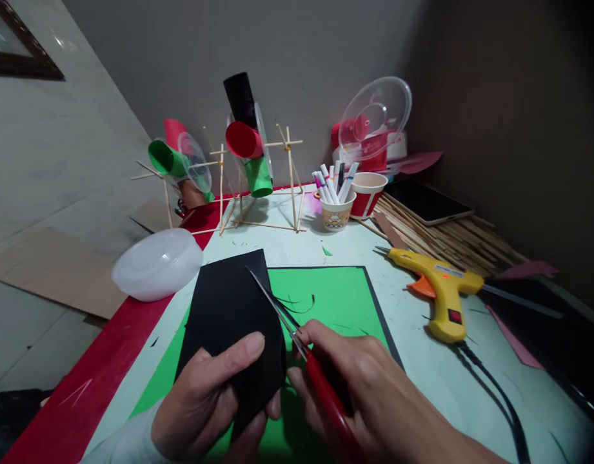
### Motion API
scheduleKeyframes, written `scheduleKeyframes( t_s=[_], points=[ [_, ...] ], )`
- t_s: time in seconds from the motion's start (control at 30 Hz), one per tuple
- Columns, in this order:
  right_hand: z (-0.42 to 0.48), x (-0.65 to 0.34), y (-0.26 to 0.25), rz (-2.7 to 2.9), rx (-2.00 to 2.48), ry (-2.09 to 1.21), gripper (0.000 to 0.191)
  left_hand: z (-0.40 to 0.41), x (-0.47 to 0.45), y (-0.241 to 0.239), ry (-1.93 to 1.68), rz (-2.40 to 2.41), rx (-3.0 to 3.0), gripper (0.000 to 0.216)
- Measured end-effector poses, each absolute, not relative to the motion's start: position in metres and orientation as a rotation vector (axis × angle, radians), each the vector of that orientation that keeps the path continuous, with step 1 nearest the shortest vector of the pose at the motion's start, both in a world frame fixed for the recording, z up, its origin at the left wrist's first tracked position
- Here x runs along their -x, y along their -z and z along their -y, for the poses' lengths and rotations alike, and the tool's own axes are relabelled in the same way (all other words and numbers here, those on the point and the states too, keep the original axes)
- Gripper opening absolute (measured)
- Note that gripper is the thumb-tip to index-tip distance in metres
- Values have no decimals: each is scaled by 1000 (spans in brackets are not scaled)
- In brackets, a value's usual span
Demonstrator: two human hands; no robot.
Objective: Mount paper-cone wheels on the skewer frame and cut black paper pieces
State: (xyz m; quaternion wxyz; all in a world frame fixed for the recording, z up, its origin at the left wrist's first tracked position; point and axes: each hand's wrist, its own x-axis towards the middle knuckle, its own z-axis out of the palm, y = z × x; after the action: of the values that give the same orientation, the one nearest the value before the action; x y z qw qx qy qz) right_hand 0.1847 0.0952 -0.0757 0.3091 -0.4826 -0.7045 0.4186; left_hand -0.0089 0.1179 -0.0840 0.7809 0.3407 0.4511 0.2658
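A black sheet of craft paper or foam (224,296) is pinched in my left hand (214,393), thumb on top and fingers beneath. My right hand (359,380) grips red-handled scissors (326,399). Their metal blades lie along the right edge of the black sheet, tips pointing up and left. A thin black strip curls beside the blades. Beneath both hands lies a green sheet (330,296) with a dark border showing along its top and right. My fingers in the scissor handles are partly hidden.
At the right lies a yellow glue gun (444,290) with its cord. Behind stand a cup of markers (336,209), a red-and-white cup (369,193) and wooden sticks (422,238). Stick frames with coloured tubes (243,138) stand at the back. A translucent bowl (156,264) sits left.
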Motion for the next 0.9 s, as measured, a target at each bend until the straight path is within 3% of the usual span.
scheduleKeyframes(
  t_s=[0.27,0.6,0.9],
  points=[
    [-96,-185,73,1856,1422,-1101,11,-118,6,75,-526,-1026,-757,49],
    [-86,-188,73,1917,1291,-963,11,-117,1,65,-503,-987,-757,45],
    [-93,-183,68,1815,1572,-1127,14,-126,1,71,-349,-885,-786,60]
  ],
)
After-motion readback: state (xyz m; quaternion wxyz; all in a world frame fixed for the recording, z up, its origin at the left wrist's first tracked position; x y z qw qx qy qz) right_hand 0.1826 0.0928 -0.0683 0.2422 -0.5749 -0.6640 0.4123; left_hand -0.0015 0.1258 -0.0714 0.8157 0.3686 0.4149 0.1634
